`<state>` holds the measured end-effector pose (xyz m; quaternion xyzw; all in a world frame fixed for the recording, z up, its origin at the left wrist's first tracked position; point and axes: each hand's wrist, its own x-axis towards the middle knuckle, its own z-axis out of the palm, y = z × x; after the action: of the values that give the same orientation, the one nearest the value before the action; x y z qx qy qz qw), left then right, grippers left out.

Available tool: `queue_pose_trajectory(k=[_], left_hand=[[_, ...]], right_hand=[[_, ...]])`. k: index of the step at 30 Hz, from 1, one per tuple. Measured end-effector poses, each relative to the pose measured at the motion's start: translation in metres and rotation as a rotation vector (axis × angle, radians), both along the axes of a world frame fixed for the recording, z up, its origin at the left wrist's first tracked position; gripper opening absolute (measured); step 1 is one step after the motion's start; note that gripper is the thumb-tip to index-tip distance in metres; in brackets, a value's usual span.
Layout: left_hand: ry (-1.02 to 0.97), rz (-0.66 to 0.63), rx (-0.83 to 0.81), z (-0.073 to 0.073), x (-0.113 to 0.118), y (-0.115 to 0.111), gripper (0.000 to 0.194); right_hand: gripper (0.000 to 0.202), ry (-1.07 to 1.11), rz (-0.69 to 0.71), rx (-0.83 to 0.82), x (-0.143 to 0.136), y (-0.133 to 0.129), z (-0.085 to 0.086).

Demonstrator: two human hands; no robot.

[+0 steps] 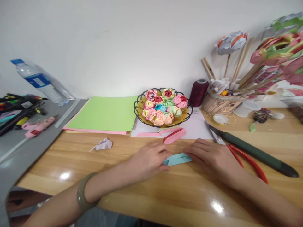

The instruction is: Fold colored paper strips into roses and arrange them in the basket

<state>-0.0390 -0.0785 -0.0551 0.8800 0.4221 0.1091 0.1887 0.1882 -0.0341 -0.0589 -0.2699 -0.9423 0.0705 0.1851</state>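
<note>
A narrow folded strip of light blue paper [178, 159] lies on the wooden table between my hands. My left hand [151, 157], with a bangle on its wrist, pinches the strip's left end between thumb and fingers. At the other end, the fingers of my right hand [209, 159] close over the paper; their tips are partly hidden. Just beyond the strip are folded pink paper pieces [175, 135], partly on a white sheet [199, 126]. Scissors with red handles [251, 160] lie beside my right hand.
Behind stands a basket [135, 110] of paper flowers, left of it a stack of coloured paper [104, 113]. A thread spool [199, 93] and stick-filled container [220, 101] are at right, near a dark green tool [260, 151]. A glue gun [39, 126] and bottle [40, 80] lie left.
</note>
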Motion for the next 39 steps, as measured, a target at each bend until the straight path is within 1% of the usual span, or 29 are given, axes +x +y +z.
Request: queue_pose_trajectory(k=[3, 6, 8, 10, 12, 14, 16, 18, 20, 22, 25, 29, 34, 36, 39], left_hand=[[-0.021, 0.023, 0.039, -0.001, 0.001, 0.0, 0.039], [-0.093, 0.1, 0.06, -0.005, 0.002, 0.0, 0.047], [-0.149, 0.166, 0.11, -0.008, 0.001, -0.001, 0.043], [-0.189, 0.214, 0.194, -0.01, 0.0, -0.002, 0.033], [-0.247, 0.227, 0.295, -0.009, -0.001, -0.003, 0.02], [-0.315, 0.177, 0.388, -0.006, -0.002, -0.005, 0.009], [-0.304, 0.045, 0.4, -0.003, -0.003, -0.006, 0.008], [-0.193, -0.107, 0.313, -0.001, -0.002, -0.006, 0.015], [-0.073, -0.197, 0.186, -0.002, -0.001, -0.006, 0.019], [-0.007, -0.21, 0.103, -0.005, -0.001, -0.005, 0.019], [0.028, -0.195, 0.087, -0.008, 0.0, -0.006, 0.017], [0.061, -0.203, 0.1, -0.01, 0.001, -0.008, 0.021], [0.02, -0.196, 0.062, -0.009, 0.0, -0.007, 0.02], [0.022, -0.213, 0.096, -0.008, 0.001, -0.009, 0.02], [0.087, -0.197, 0.213, -0.009, 0.003, -0.018, 0.02]], right_hand=[[0.029, 0.006, 0.047, 0.123, 0.001, 0.0, 0.005], [0.03, 0.047, -0.002, 0.16, 0.006, 0.002, 0.005], [0.028, 0.07, -0.067, 0.166, 0.011, 0.005, 0.002], [0.026, 0.11, -0.136, 0.139, 0.014, 0.007, 0.001], [0.024, 0.153, -0.149, 0.022, 0.015, 0.008, 0.002], [0.023, 0.159, -0.071, -0.146, 0.012, 0.006, 0.006], [0.024, 0.094, 0.045, -0.279, 0.007, 0.003, 0.009], [0.026, 0.003, 0.126, -0.322, 0.003, 0.001, 0.009], [0.025, -0.068, 0.16, -0.303, 0.0, -0.001, 0.007], [0.024, -0.092, 0.158, -0.242, -0.001, -0.002, 0.006], [0.024, -0.092, 0.148, -0.185, -0.001, -0.007, 0.006], [0.022, -0.089, 0.169, -0.276, -0.004, -0.015, 0.004], [0.019, -0.078, 0.117, -0.339, -0.009, -0.015, -0.005], [0.019, -0.071, 0.112, -0.364, -0.009, -0.013, -0.007], [0.016, -0.064, 0.115, -0.405, -0.01, -0.012, -0.005]])
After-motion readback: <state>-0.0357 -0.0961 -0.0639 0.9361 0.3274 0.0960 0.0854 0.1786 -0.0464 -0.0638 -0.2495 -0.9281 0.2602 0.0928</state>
